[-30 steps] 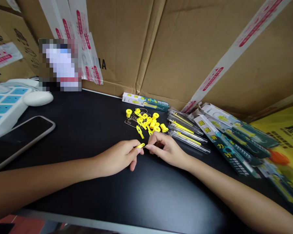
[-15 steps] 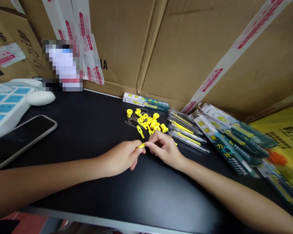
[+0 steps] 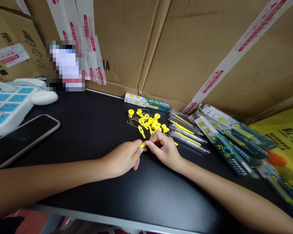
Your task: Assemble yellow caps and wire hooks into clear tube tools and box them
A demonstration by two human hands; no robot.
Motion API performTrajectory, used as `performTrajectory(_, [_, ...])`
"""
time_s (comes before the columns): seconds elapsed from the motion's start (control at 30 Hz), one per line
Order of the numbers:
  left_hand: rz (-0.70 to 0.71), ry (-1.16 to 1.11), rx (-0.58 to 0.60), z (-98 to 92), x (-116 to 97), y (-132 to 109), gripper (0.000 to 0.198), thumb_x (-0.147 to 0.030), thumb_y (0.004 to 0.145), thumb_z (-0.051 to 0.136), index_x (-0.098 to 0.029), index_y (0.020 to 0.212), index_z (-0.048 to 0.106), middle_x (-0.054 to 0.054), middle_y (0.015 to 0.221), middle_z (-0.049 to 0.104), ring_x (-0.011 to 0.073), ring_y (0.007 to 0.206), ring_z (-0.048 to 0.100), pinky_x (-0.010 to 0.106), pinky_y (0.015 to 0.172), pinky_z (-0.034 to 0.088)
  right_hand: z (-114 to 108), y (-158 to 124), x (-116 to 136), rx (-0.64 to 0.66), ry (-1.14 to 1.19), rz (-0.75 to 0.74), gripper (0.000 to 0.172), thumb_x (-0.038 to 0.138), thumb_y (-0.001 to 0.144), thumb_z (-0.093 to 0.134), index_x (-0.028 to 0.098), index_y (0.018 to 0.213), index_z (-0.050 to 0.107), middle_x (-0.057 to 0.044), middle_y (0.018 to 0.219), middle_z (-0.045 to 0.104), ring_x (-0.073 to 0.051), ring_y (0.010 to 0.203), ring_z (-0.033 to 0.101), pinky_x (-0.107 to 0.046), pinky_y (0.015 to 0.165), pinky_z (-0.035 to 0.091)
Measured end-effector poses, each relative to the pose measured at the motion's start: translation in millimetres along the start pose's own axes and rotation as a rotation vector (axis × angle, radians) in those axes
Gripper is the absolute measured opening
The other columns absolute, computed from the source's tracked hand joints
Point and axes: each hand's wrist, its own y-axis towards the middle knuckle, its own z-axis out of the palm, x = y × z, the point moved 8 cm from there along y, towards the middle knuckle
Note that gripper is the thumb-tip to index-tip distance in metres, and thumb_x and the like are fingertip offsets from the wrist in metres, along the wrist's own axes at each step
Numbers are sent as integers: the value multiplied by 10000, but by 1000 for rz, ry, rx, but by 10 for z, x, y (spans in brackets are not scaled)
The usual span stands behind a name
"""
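Note:
Between its thumb and finger, my left hand [image 3: 124,158] pinches a small yellow plastic piece [image 3: 142,145]. My right hand [image 3: 165,150] meets it at the piece's other end, thumb and fingertips closed together; a thin bit of metal seems to show there, too small to make out. Just beyond the hands lies a loose pile of yellow plastic caps [image 3: 154,124], flat yellow pieces [image 3: 141,132] and thin wire hooks with springs [image 3: 132,122]. Clear plastic tubes [image 3: 189,139] with yellow strips inside lie right of the pile.
A printed narrow box [image 3: 146,102] lies against the big cardboard carton [image 3: 197,48]. More such boxes [image 3: 219,143] are stacked at right beside a yellow bag [image 3: 283,130]. At left are a phone [image 3: 24,139], a power strip [image 3: 13,100] and a white mouse-shaped object [image 3: 44,97].
The view has shifted slightly, so everything sits a little further right. Both hands stay together on the yellow piece, with barely any finger movement.

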Motion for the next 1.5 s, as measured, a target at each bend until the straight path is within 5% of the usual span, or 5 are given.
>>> performTrajectory(0.3, [-118,-220,24,120,104,2,202,-317,945,294,-208,841,429,-82,530,519,83,363,340,230,425,289,18,-23,11,8,-7,-2,218,287,861,660,208,744,495,13,656,658,-118,571,595,-236,555,441])
performTrajectory(0.83, [-32,-190,-12,69,3,-37,165,-299,946,306,-220,1018,432,-97,520,479,90,419,392,209,462,312,-1,10,-91,-17,59,84,287,352,858,652,206,714,451,46,603,487,-94,521,432,-231,508,357])
performTrajectory(1.17, [-123,-374,54,139,41,-26,111,-269,955,298,-231,991,396,-122,473,417,61,321,270,141,325,244,-6,-7,-34,-24,-14,33,304,380,875,624,210,710,433,46,599,488,-93,512,434,-227,500,364])
performTrajectory(1.37, [-164,-485,116,191,52,-41,123,-240,956,291,-235,1002,404,-123,469,409,55,287,240,120,266,208,36,-39,125,42,-156,-165,236,277,896,601,202,716,468,32,629,526,-87,515,465,-219,491,359])
performTrajectory(1.5, [-147,-461,105,173,56,-37,116,-273,963,306,-229,986,411,-114,483,430,48,301,260,111,275,224,30,-27,115,44,-119,-165,212,224,914,559,204,726,464,30,648,512,-91,551,469,-223,527,382])
